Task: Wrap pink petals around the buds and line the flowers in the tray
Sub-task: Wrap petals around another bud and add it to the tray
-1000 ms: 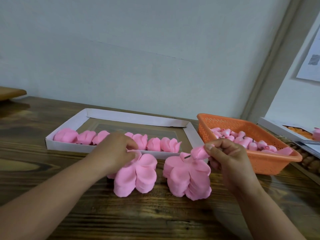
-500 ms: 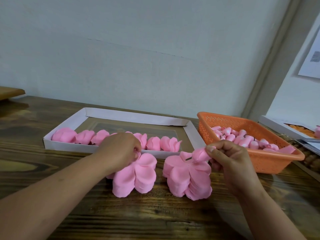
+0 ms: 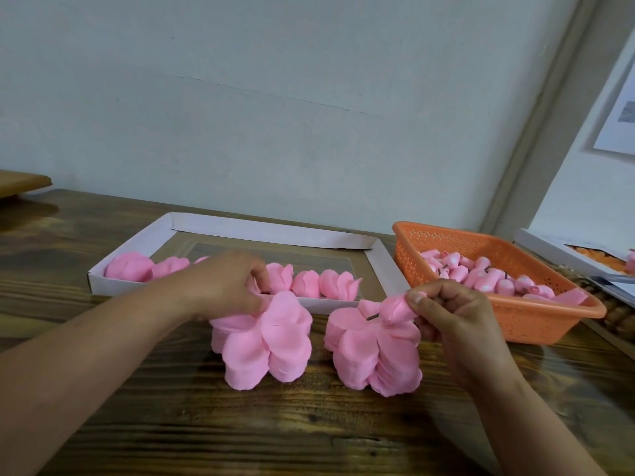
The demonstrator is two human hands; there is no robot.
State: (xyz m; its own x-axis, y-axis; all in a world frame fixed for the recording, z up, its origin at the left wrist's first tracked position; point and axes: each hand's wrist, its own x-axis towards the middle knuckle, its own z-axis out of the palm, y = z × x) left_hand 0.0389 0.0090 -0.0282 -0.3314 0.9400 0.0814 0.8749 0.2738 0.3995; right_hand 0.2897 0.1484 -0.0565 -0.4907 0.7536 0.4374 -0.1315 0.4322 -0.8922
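On a wooden table (image 3: pixel 240 424), two stacks of pink petals (image 3: pixel 268 341) are sitting side by side. The left hand (image 3: pixel 220 286) is pinching a petal atop the left stack, while the right hand (image 3: pixel 457 314) is grasping a bud (image 3: pixel 395 309) above the right. Behind, finished flowers (image 3: pixel 309 283) are lining the white tray (image 3: pixel 268 231), beside an orange basket (image 3: pixel 536 321) holding buds.

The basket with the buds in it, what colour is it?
Orange, dotted with small holes; the basket shows in the head view.
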